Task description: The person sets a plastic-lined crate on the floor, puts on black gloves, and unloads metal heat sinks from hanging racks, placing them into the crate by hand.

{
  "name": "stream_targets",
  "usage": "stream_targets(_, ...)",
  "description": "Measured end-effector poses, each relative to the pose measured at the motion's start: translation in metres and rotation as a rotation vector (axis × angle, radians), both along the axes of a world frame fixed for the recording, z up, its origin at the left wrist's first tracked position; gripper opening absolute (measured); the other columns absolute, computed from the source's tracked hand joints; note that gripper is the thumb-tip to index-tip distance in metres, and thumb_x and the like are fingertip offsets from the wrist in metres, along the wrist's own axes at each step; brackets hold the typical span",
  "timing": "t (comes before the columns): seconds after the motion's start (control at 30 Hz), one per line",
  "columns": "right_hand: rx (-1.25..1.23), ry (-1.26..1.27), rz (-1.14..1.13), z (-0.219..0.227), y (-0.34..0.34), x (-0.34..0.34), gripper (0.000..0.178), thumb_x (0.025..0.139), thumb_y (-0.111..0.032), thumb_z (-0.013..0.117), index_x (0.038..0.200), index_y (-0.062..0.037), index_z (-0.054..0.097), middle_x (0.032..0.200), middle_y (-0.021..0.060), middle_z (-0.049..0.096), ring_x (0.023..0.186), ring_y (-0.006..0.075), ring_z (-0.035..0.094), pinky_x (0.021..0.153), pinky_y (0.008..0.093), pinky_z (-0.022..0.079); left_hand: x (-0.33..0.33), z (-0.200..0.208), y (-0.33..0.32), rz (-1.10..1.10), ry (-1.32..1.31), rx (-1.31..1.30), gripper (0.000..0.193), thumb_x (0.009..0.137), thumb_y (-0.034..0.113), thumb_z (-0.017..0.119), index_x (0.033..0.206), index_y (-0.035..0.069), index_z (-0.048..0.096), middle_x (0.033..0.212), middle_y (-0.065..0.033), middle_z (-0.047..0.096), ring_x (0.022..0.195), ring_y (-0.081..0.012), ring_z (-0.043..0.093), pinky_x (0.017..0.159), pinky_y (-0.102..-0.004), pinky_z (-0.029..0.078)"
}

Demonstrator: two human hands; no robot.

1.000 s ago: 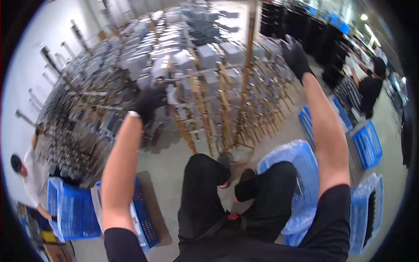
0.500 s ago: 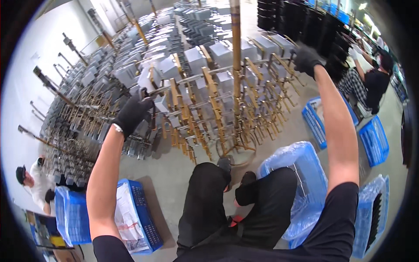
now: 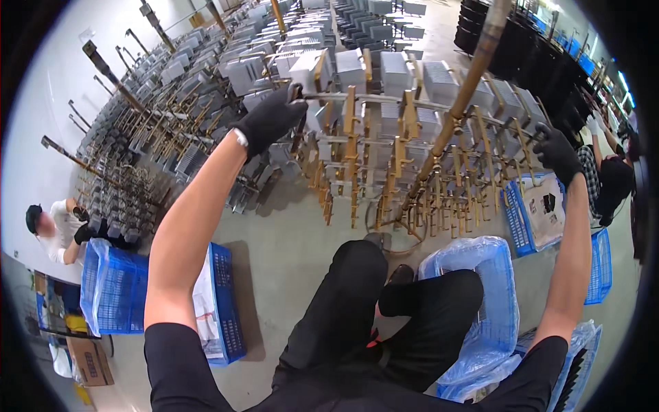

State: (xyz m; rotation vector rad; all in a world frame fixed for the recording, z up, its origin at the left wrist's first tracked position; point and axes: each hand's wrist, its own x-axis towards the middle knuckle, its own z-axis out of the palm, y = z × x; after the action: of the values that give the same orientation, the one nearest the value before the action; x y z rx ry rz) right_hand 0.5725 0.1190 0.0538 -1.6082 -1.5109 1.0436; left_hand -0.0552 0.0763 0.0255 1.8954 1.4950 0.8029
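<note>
In front of me stands a hanging rack (image 3: 449, 130) with a brass-coloured centre pole, which leans to the right in the picture. Its crossbars carry brass hooked strips, and grey finned metal blocks (image 3: 395, 71) hang along its far side. My left hand (image 3: 273, 122), in a black glove, is closed around the left end of the upper bar. On the opposite side my right hand (image 3: 559, 154), gloved too, has its fingers curled on the bar's right end. The ring-shaped foot (image 3: 412, 242) of the rack rests on the floor close to my shoes.
More loaded racks (image 3: 185, 89) crowd the left and back. Blue crates (image 3: 233, 309) stand at both sides, and a plastic-lined crate (image 3: 504, 288) is beside my right knee. One person (image 3: 55, 233) works at far left, another (image 3: 614, 175) at far right. Black stacks (image 3: 508, 51) stand behind.
The rack's pole, upright before, now slants to the right. My left hand has moved up and right, my right hand right and down, both staying at the bar. The view has shifted somewhat.
</note>
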Motion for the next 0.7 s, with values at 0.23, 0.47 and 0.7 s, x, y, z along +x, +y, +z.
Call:
stream_targets(0.23,-0.075,-0.030,-0.056,-0.010,-0.032,0.004,0.058,0.082,0.003,0.057,0.138,-0.0058,0.050,0.074,-0.0008,0.053,0.050,0.0057,0.046,0.043,0.0222,0.034,0.001,-0.005,0.061,-0.163,-0.206,-0.022,0.026,0.100,0.020,0.058,0.118,0.002,0.054,0.093,-0.0017,0.057,0.084,-0.0075,0.056,0.074,-0.0278,0.050)
stream_targets(0.47,-0.016,0.029,-0.170,-0.039,-0.045,0.025,0.026,0.087,-0.003,0.056,0.112,-0.0117,0.055,0.071,-0.0064,0.051,0.047,0.0015,0.040,0.041,0.0193,0.030,0.042,0.016,0.107,-0.177,0.239,0.261,0.024,0.100,0.024,0.055,0.090,0.003,0.055,0.073,-0.0038,0.054,0.067,-0.0111,0.049,0.061,-0.0317,0.045)
stream_targets(0.7,0.096,-0.115,-0.085,-0.079,-0.054,0.099,0.014,0.089,-0.004,0.053,0.100,-0.0095,0.060,0.070,-0.0035,0.052,0.055,0.0082,0.048,0.057,0.0221,0.046,0.091,0.018,0.210,-0.302,0.255,0.062,0.023,0.099,0.028,0.058,0.104,0.005,0.059,0.078,-0.0120,0.065,0.067,-0.0188,0.061,0.063,-0.0375,0.050)
